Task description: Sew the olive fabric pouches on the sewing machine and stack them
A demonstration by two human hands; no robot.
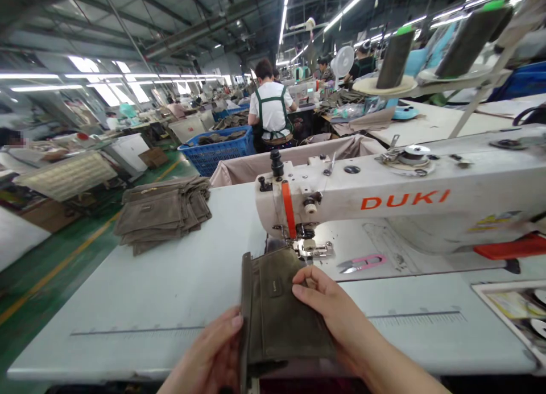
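Observation:
A dark olive fabric piece (277,314) with a small label lies on the sewing table, its far end under the presser foot (307,247) of a white DUKI sewing machine (401,203). My left hand (213,354) grips the piece's raised left edge, thumb against it. My right hand (336,314) rests on the piece's right side, fingers pressed on the cloth close to the presser foot.
A stack of similar olive pieces (162,215) sits at the table's far left. Pink thread snips (362,263) lie under the machine arm. Thread cones (394,58) stand behind. A person in a green apron (271,107) works beyond, beside a blue basket (217,149). A tray (516,314) sits at right.

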